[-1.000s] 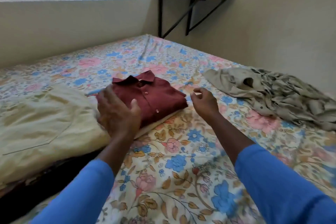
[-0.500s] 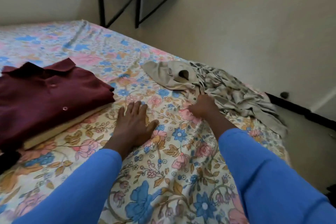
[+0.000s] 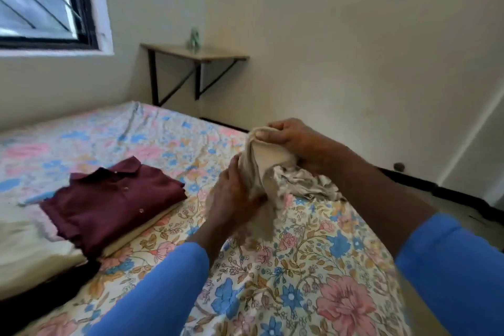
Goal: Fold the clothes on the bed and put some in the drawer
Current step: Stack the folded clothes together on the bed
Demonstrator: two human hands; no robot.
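Head view: two forearms in blue sleeves (image 3: 163, 289) are seen stretched over the floral bed sheet (image 3: 286, 294).
Left hand (image 3: 231, 199): its fingers are curled round the lower bunch of a beige garment (image 3: 263, 169), which is gripped just above the sheet.
Right hand (image 3: 294, 142): the garment's top edge is pinched between thumb and fingers, above and beyond the left fingers.
Garment's place: it is held lifted between both hands, and its remainder is left crumpled on the sheet below the right fingers.
Maroon shirt (image 3: 114, 199): it is laid folded on cream fabric (image 3: 24, 248), well to the left of the left fingers.
Wall shelf (image 3: 196, 53): it is fixed far beyond the fingers, and a blurred green object (image 3: 194, 38) is set on it.
Window (image 3: 41, 0): it is seen far up and to the left of the fingers.
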